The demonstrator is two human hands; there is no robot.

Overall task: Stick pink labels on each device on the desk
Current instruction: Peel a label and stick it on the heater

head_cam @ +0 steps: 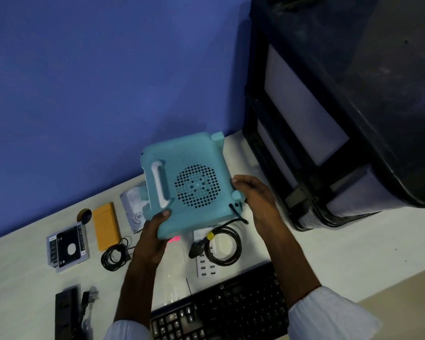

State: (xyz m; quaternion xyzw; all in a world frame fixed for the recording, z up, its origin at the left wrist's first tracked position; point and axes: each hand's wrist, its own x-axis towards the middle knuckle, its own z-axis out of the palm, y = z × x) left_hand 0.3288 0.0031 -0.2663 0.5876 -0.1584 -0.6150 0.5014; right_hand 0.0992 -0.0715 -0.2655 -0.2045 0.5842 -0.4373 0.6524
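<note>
Both hands hold the teal device [189, 185] above the desk [353, 244], its perforated grille facing up. The left hand [155, 231] closes on its near-left corner, thumb on top; the right hand [253, 195] clasps its right edge. Pink labels [174, 239] peek out just under the device, mostly hidden. Below it, the keyboard [221, 310] is cut off.
</note>
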